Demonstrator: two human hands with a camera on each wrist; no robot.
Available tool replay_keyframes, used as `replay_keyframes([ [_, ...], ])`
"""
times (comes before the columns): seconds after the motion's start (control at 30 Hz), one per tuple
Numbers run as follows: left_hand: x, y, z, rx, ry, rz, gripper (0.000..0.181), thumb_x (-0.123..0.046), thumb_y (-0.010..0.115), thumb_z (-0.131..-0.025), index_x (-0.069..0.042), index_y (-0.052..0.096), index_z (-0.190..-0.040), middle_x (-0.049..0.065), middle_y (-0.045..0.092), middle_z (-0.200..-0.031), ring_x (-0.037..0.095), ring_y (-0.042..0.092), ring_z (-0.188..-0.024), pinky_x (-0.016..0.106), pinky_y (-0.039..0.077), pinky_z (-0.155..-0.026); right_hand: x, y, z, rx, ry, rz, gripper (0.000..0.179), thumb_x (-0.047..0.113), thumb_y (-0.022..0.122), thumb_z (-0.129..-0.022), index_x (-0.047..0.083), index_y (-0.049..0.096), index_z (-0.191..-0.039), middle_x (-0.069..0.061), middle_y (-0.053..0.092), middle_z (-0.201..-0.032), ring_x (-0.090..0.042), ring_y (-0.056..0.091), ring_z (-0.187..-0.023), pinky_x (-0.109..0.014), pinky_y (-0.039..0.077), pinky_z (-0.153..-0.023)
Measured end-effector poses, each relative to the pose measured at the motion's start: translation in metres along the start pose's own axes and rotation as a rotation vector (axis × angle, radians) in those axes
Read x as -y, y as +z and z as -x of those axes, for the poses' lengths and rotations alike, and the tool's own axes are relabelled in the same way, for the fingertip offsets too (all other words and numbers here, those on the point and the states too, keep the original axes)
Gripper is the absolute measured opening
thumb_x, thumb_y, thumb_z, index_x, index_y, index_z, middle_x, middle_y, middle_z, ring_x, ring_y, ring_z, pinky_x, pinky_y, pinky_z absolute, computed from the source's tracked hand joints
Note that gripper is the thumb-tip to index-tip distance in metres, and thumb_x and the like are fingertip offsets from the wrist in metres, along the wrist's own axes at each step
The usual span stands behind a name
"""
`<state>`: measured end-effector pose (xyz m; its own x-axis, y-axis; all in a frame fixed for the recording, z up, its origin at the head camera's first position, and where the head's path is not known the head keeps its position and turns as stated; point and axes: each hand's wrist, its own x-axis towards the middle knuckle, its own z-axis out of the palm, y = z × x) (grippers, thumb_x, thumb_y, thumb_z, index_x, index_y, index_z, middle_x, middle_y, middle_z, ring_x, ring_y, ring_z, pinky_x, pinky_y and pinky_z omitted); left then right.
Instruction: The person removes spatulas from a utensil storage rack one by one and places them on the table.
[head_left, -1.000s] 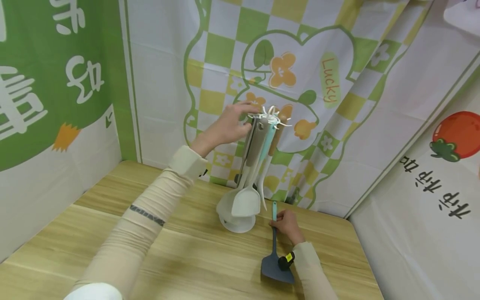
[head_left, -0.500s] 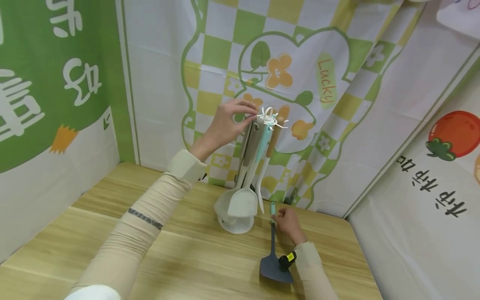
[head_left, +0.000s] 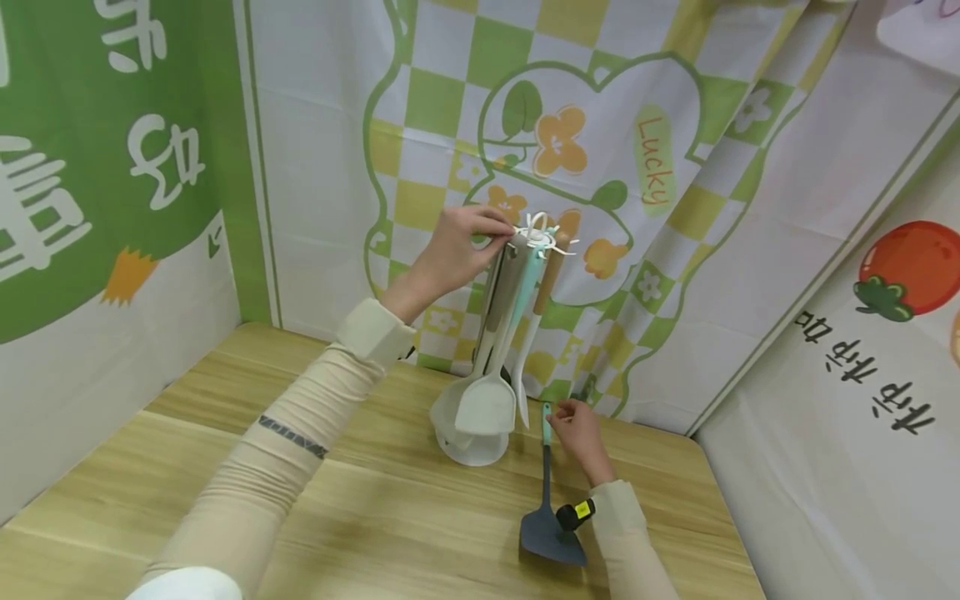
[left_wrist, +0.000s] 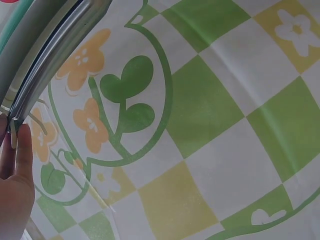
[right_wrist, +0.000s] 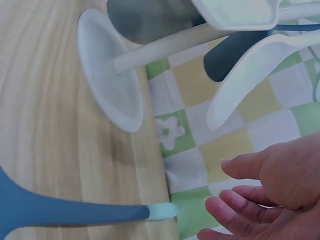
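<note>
At the top of a white utensil stand (head_left: 476,455), my left hand (head_left: 456,243) pinches a hook between thumb and fingers. The left wrist view shows those fingertips (left_wrist: 23,145) around the hook, right at the end of a metal handle (left_wrist: 55,50). A dark blue-grey turner (head_left: 551,533) with a mint handle end lies flat on the table, to the right of the stand. Just beside that handle is my right hand (head_left: 581,435). In the right wrist view its fingers are loosely bent, holding nothing, apart from the turner's handle.
Several utensils hang on the stand, including a white turner (head_left: 486,406), a mint handle (head_left: 528,283) and a wooden handle (head_left: 552,271). A checkered curtain (head_left: 450,108) hangs behind the wooden table (head_left: 360,517). A printed wall panel (head_left: 847,467) stands to the right.
My left thumb and fingers, earlier spread at the stand's top, have come together on the hook. My right hand has let go of the turner's handle and moved slightly up and right.
</note>
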<state>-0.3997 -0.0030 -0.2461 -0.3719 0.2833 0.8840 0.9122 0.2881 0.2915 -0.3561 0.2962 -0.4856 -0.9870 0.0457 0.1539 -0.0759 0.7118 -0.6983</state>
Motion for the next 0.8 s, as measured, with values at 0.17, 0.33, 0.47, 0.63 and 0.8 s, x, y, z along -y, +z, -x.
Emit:
replay_keyframes([
  [0.17, -0.002, 0.0, 0.0, -0.002, -0.027, 0.02, 0.011, 0.01, 0.07, -0.089, 0.006, 0.078, -0.095, 0.019, 0.076, -0.102, 0.03, 0.073, -0.097, 0.03, 0.062, -0.085, 0.008, -0.004, 0.0, -0.01, -0.01, -0.052, 0.044, 0.01, 0.069, -0.095, -0.016, 0.058, -0.129, -0.028, 0.066, -0.112, -0.041, 0.067, -0.103, -0.047, 0.06, -0.086],
  [0.33, -0.002, 0.003, 0.001, -0.003, -0.067, 0.058, 0.013, 0.012, 0.068, -0.089, 0.009, 0.077, -0.098, 0.021, 0.075, -0.104, 0.032, 0.074, -0.1, 0.026, 0.061, -0.087, 0.02, -0.011, 0.004, -0.022, -0.014, -0.092, 0.045, 0.01, 0.068, -0.096, -0.015, 0.056, -0.131, -0.031, 0.064, -0.117, -0.044, 0.066, -0.107, -0.049, 0.059, -0.088],
  [0.47, -0.001, 0.006, 0.003, -0.019, -0.091, 0.078, 0.015, 0.013, 0.066, -0.09, 0.009, 0.076, -0.1, 0.021, 0.074, -0.104, 0.032, 0.073, -0.099, 0.027, 0.062, -0.086, 0.03, -0.016, 0.008, -0.031, -0.022, -0.103, 0.048, 0.01, 0.069, -0.096, -0.014, 0.055, -0.135, -0.031, 0.062, -0.122, -0.044, 0.063, -0.113, -0.051, 0.057, -0.094],
  [0.63, 0.0, 0.007, 0.005, -0.033, -0.122, 0.096, 0.016, 0.012, 0.065, -0.091, 0.01, 0.076, -0.103, 0.022, 0.072, -0.108, 0.032, 0.072, -0.101, 0.03, 0.062, -0.086, 0.044, -0.02, 0.009, -0.055, -0.052, -0.084, 0.048, 0.011, 0.07, -0.096, -0.01, 0.056, -0.137, -0.027, 0.063, -0.121, -0.04, 0.064, -0.11, -0.05, 0.057, -0.092],
  [0.8, 0.001, 0.009, 0.006, -0.042, -0.147, 0.133, 0.019, 0.013, 0.064, -0.091, 0.011, 0.075, -0.107, 0.024, 0.073, -0.112, 0.034, 0.072, -0.106, 0.037, 0.062, -0.088, 0.056, -0.023, 0.009, -0.095, -0.076, -0.109, 0.044, 0.008, 0.068, -0.096, -0.008, 0.058, -0.135, -0.024, 0.065, -0.118, -0.037, 0.066, -0.105, -0.046, 0.058, -0.089],
])
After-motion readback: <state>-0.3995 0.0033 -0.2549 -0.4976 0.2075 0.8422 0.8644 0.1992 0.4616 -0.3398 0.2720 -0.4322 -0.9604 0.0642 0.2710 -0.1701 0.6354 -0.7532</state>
